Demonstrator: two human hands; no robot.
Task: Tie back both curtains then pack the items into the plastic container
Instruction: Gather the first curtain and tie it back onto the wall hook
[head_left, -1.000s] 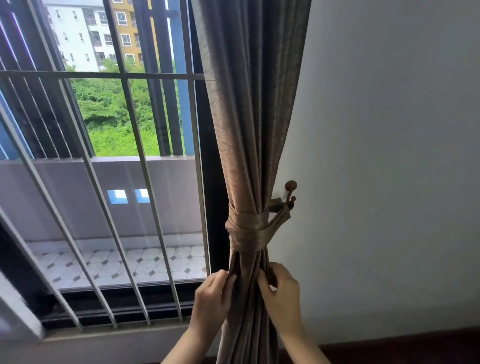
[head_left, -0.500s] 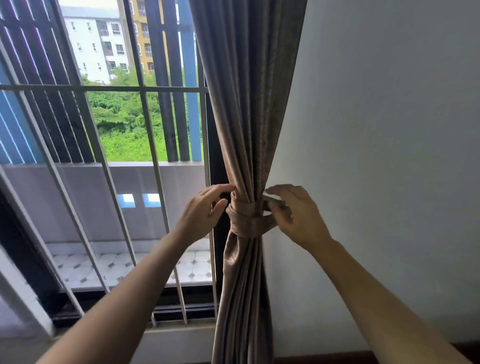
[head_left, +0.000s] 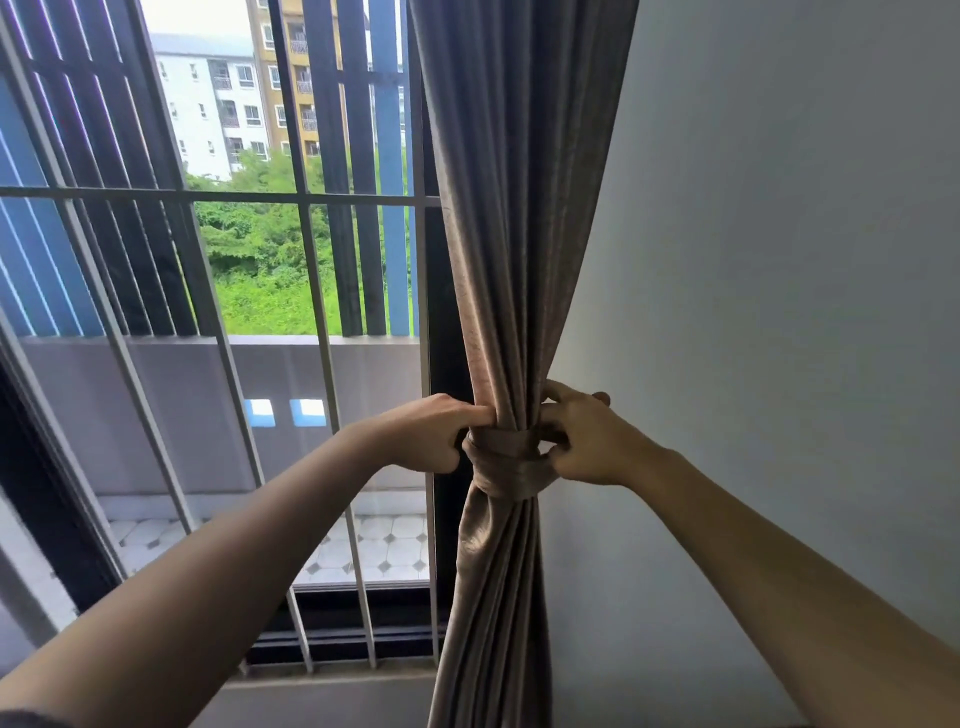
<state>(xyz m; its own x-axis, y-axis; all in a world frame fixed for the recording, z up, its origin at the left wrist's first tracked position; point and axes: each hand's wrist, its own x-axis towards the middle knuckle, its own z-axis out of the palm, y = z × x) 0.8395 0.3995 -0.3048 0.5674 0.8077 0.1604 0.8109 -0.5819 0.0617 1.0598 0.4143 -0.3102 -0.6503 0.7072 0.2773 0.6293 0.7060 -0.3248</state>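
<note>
Pinching glossy tieback (head_left: 506, 464), left hand (head_left: 427, 437), right hand (head_left: 589, 444), pleated taupe curtain (head_left: 514, 208)

Daylight enters through the white-barred glass window (head_left: 249, 270) left of the fingers (head_left: 470, 414), its sky patch blown out white. The plain grey wall (head_left: 753, 260) right of them sits in soft shade. The brown pleated fabric curtain (head_left: 519, 208) gleams above them, the brown satin tie band (head_left: 506, 467) between them. Bars bow toward the left edge; all is sharp.

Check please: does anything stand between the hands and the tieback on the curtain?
Nothing visible does. The left hand holds the tieback on the curtain from the window side, the right hand from the wall side.
</note>
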